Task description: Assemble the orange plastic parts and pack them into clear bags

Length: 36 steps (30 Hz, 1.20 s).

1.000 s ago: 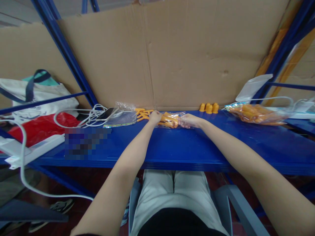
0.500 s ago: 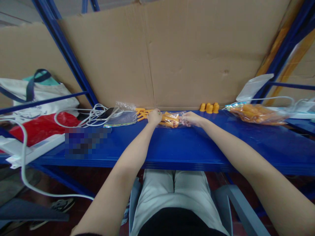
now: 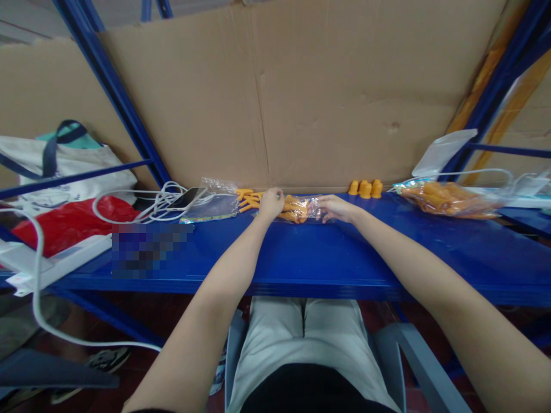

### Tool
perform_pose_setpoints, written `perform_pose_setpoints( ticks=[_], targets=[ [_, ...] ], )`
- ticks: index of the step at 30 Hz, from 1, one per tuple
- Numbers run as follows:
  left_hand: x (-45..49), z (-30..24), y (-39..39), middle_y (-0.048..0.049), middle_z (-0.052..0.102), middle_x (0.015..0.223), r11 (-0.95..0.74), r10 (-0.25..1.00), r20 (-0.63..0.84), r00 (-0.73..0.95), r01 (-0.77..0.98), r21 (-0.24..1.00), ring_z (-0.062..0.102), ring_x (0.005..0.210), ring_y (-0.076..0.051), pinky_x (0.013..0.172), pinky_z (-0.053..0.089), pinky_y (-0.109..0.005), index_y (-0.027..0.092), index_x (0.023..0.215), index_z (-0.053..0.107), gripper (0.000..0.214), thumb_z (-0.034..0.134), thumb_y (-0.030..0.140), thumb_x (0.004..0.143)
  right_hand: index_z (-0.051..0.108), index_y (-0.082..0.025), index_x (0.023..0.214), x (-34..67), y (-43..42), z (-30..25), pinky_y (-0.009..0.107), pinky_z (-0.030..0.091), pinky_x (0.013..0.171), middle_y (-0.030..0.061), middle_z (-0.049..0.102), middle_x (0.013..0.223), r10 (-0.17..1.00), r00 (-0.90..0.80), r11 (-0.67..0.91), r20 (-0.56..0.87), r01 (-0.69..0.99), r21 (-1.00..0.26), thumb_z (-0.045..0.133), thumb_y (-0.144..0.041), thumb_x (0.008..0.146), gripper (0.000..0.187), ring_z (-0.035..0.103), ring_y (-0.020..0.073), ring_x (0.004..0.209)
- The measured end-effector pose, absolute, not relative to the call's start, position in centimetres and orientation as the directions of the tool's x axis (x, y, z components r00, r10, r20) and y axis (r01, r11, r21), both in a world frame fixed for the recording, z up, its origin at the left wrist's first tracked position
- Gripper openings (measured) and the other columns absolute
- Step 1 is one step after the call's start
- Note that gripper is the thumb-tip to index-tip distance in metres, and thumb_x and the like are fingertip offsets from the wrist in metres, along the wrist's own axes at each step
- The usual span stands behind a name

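Note:
A small clear plastic bag of orange pieces (image 3: 297,209) lies on the blue shelf (image 3: 327,258) near the cardboard backing. My left hand (image 3: 271,204) is closed on the bag's left end. My right hand (image 3: 333,207) pinches its right end. Loose orange pieces (image 3: 248,198) lie just left of my left hand. Three orange caps (image 3: 365,188) stand upright to the right of my right hand.
A large bag of orange parts (image 3: 445,199) lies at the right, with a white pouch (image 3: 443,152) behind it. A phone (image 3: 186,198), white cables (image 3: 142,207) and an empty clear bag (image 3: 213,207) lie at the left, beside a red bag (image 3: 69,222) and a tote (image 3: 64,166).
Both hands have shifted the small bag slightly farther from me, toward the cardboard. Their grip on its ends is unchanged.

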<state>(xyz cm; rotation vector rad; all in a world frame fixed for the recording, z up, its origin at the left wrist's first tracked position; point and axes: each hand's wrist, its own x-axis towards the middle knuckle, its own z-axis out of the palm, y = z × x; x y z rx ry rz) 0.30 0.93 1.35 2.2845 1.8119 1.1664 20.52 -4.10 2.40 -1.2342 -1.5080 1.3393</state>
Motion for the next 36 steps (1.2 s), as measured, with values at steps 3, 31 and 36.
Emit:
perform_pose_setpoints(
  ticks=[3, 31, 36],
  targets=[
    [0.3, 1.3, 0.9, -0.0096, 0.070, 0.113, -0.367, 0.836, 0.540, 0.094, 0.828, 0.424, 0.061, 0.111, -0.022, 0.100, 0.043, -0.030, 0.016, 0.103, 0.070, 0.027, 0.047, 0.015, 0.088, 0.066, -0.013, 0.085, 20.4, -4.0, 2.3, 0.019, 0.047, 0.043, 0.0050, 0.070, 0.074, 0.960, -0.274, -0.021, -0.058, 0.137, -0.990, 0.063, -0.012, 0.086, 0.003, 0.060, 0.0099, 0.050],
    [0.9, 2.5, -0.4, -0.0125, 0.074, 0.082, -0.222, 0.902, 0.427, 0.069, 0.921, 0.320, 0.067, 0.091, -0.025, 0.086, 0.043, -0.032, 0.013, 0.075, 0.074, 0.035, 0.049, 0.030, 0.091, 0.061, -0.017, 0.055, 22.2, -2.4, 2.7, 0.023, 0.045, 0.063, 0.0002, 0.064, 0.061, 0.965, 0.013, 0.232, 0.263, 0.431, -0.872, 0.064, -0.012, 0.075, 0.021, 0.056, 0.0110, 0.062],
    [1.2, 3.1, -0.7, -0.0053, 0.061, 0.052, -0.328, 0.910, 0.390, 0.142, 0.824, 0.463, 0.062, 0.061, -0.018, 0.063, 0.041, -0.025, 0.013, 0.053, 0.065, 0.050, 0.044, 0.033, 0.093, 0.061, -0.017, 0.059, 23.4, -1.2, 2.0, 0.025, 0.047, 0.068, 0.0017, 0.065, 0.066, 0.885, 0.150, 0.283, 0.440, 0.577, -0.766, 0.065, -0.017, 0.075, 0.016, 0.058, 0.0139, 0.068]
  ],
)
